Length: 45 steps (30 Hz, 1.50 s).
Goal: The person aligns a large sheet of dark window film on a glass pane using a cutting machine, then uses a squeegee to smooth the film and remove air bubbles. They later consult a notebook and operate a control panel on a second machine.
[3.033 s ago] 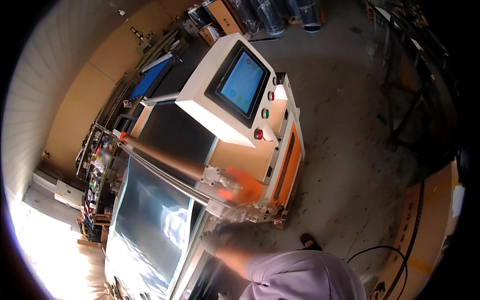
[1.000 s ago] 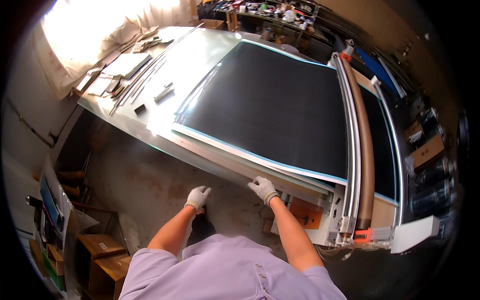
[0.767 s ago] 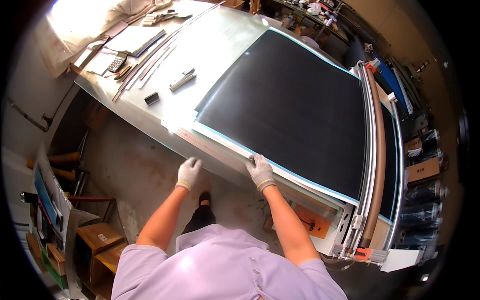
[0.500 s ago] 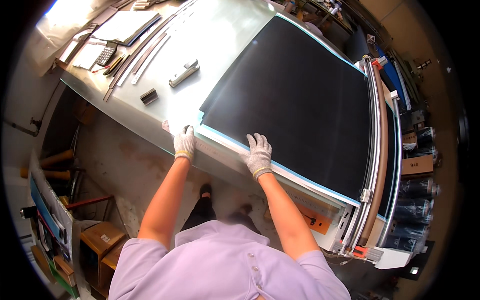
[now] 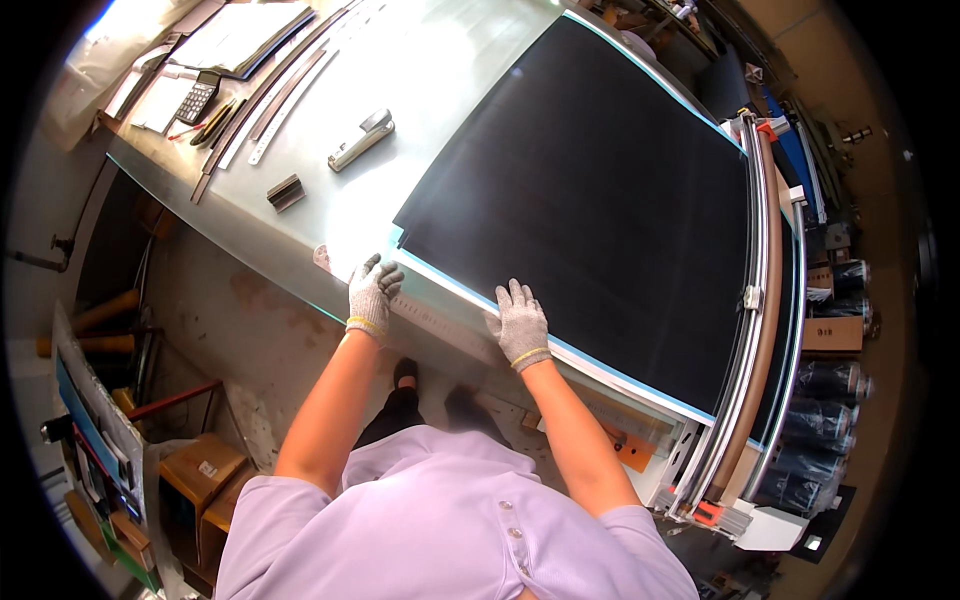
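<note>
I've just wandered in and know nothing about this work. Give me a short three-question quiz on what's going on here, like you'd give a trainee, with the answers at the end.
1. Which hand is spread over the near edge of the black sheet?
a) left
b) right
c) neither

2. True or false: the stapler lies closer to the black sheet than the calculator does.

3. Fill in the blank: the left hand wears a grey knit ____ with a yellow stripe at the cuff.

Key
1. b: the right hand.
2. True.
3. Glove.
</note>
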Motion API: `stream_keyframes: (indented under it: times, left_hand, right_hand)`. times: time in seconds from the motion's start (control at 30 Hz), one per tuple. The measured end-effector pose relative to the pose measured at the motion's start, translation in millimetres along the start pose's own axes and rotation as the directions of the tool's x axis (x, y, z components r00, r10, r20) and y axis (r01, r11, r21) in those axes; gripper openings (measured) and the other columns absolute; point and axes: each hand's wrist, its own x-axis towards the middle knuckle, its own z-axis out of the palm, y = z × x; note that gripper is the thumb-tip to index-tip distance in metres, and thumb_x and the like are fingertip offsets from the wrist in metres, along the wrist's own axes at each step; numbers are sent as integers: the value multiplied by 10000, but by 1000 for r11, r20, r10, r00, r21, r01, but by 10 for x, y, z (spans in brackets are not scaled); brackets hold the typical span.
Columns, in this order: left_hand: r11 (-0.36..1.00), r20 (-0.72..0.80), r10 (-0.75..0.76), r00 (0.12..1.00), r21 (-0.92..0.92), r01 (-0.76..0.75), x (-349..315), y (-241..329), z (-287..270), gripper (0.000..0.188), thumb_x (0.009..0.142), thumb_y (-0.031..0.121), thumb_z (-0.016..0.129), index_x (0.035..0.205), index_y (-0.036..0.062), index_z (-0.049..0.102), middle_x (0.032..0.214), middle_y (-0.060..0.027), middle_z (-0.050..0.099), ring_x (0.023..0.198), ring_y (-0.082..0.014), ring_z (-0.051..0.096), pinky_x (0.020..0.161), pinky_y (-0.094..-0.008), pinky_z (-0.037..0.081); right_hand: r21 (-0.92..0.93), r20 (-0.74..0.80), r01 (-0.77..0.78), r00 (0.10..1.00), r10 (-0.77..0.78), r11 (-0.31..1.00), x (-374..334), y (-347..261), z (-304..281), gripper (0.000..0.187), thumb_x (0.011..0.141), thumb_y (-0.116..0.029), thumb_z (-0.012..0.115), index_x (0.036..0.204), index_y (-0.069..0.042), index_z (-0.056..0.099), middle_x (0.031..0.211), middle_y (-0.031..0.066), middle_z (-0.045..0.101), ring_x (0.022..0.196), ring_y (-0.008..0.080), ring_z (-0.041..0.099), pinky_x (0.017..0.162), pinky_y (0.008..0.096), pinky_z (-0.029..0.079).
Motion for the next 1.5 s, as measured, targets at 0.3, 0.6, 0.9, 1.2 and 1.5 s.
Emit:
stream_keyframes:
  times: [0.3,0.6,0.9,1.2,1.5]
  left_hand:
    - [727,61,95,994,678,-111,-375,252,650,667,923,142,669,1513,2,392,946,-80,606,816,-132,619,802,-283,537]
    - [748,115,58,992,652,-119,-309,257,501,614,879,77,672,1457,-7,484,840,-30,566,770,-90,608,744,-241,531]
    - [675,81,113,990,725,-137,-346,251,597,656,864,100,683,1472,-10,464,781,-40,595,750,-99,611,737,-248,520]
    - [626,116,114,987,763,-162,-355,288,601,612,872,93,662,1451,-7,493,825,-46,621,790,-97,605,781,-252,509]
    - [630,109,92,990,764,-143,-334,306,589,562,889,86,647,1432,12,523,852,-51,638,805,-97,635,778,-242,519]
  right_hand:
    - [67,47,-96,995,93,993,-66,-101,-80,653,838,-435,714,1362,-87,538,1495,203,452,1371,411,444,1124,544,367]
    - [105,26,-109,994,107,988,-104,-118,-3,678,830,-415,723,1401,-103,533,1518,188,437,1399,401,413,1163,547,311]
    - [79,20,-122,992,121,989,-112,-136,24,649,867,-436,683,1401,-94,544,1533,185,428,1412,382,406,1182,524,294]
    - [128,-63,-103,992,112,986,-119,-213,56,595,849,-350,723,1361,-77,594,1495,204,473,1353,409,466,1136,509,367]
    - [68,-78,-114,990,119,991,-157,-241,101,570,821,-290,746,1344,-102,615,1478,164,502,1335,381,485,1105,489,402]
